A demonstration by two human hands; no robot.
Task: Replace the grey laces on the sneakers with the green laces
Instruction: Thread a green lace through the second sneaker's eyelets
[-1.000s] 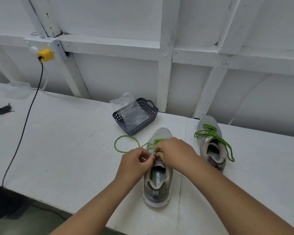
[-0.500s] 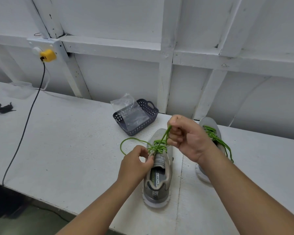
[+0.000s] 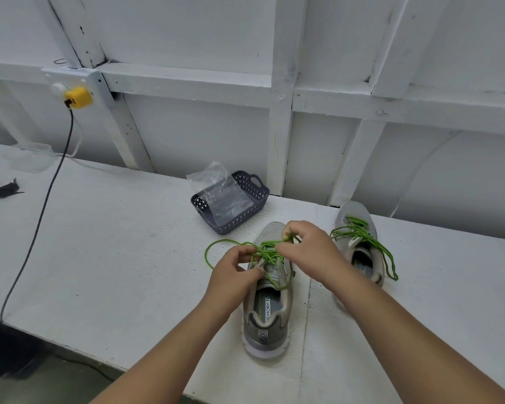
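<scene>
A grey sneaker (image 3: 266, 319) stands on the white table (image 3: 114, 258), heel toward me, with a green lace (image 3: 267, 252) threaded through its eyelets. A loop of that lace trails left on the table. My left hand (image 3: 233, 275) pinches the lace at the shoe's left side. My right hand (image 3: 309, 252) pinches the lace above the tongue, just over the shoe. A second grey sneaker (image 3: 359, 252) stands to the right, its own green lace (image 3: 382, 252) hanging loose over its side; my right arm hides part of it.
A dark perforated basket (image 3: 242, 217) holding a clear plastic bag (image 3: 219, 188) sits just behind the sneakers against the wall. A black cable (image 3: 45, 199) runs from a yellow plug (image 3: 78, 97) across the table's left part. Dark laces (image 3: 0, 188) lie at the far left edge.
My right hand, raised and pulling the lace up half a second ago, has come back down to the shoe. The lace loop on the left has grown again. My left hand stays at the eyelets.
</scene>
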